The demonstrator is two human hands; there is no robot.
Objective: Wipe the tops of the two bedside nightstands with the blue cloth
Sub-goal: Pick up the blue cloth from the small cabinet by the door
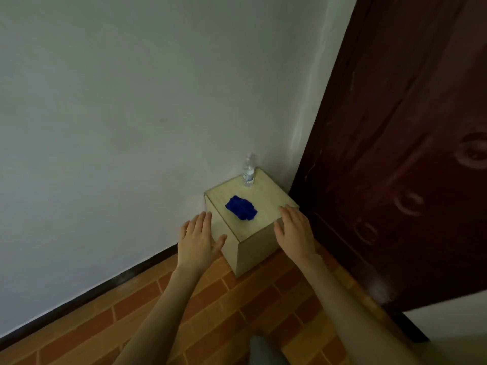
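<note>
Our left hand (198, 239) and right hand (295, 230) flat, fingers spread, holding nothing – either side of the nightstand (266, 204), blue cloth (241, 208) crumpled mid-top, water bottle (248, 170) at its far corner.

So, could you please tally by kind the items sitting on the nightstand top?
Crumpled blue cloth: 1
Clear plastic water bottle: 1
Total: 2, both on the light wooden nightstand.
</note>
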